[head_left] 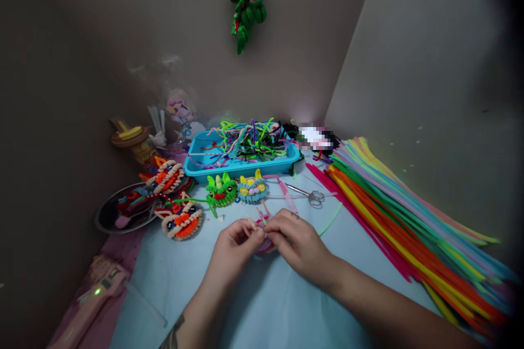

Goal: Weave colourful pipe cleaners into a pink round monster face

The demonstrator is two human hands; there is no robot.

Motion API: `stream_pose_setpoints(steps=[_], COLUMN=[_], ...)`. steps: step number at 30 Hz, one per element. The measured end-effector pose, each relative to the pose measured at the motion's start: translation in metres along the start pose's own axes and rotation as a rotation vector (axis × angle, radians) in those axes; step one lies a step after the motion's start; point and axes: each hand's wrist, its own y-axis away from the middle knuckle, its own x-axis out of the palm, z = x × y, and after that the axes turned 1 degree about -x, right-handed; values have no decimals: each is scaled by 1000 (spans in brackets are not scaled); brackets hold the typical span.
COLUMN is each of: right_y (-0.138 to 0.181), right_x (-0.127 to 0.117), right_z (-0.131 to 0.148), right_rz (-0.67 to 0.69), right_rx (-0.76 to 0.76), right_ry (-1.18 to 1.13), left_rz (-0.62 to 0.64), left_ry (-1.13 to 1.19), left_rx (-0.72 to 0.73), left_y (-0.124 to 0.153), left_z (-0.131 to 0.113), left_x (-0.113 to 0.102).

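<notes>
- Left hand (239,242) and right hand (297,240) together pinch a pink craft (265,246), over the blue cloth (262,300).
- Its prongs (266,208) point away from the person; the hands hide its long axis.

The pale-blue desk surface (176,267) is dimly lit. A grey rear wall (196,32) rises behind its far edge. A grey right-hand wall (429,54) meets the rear wall near the desk's far right corner.

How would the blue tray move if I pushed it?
The tray would probably slide rather than tip, since it's wide and low. It looks like plastic, so it may feel light. The strands might spill, as some stick up above its rim.
</notes>
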Motion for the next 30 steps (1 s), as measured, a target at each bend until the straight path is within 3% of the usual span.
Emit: stream_pose_setpoints(steps=[6, 13, 20, 30], right_y=[0, 0, -1, -4], right_x=[1, -3, -2, 0], right_z=[-2, -1, 2, 2], right_rz=[-42, 7, -27, 5], right_rx=[-41, -226, -59, -7], right_ry=[0, 137, -31, -123], left_rz=[-19, -22, -17, -49], left_ry=[-8, -68, -101, -276], left_rx=[-31, -52, -57, 27], left_y=[-1, -1, 0, -2], left_z=[1, 3, -1, 2], left_x=[-1, -3, -2, -2])
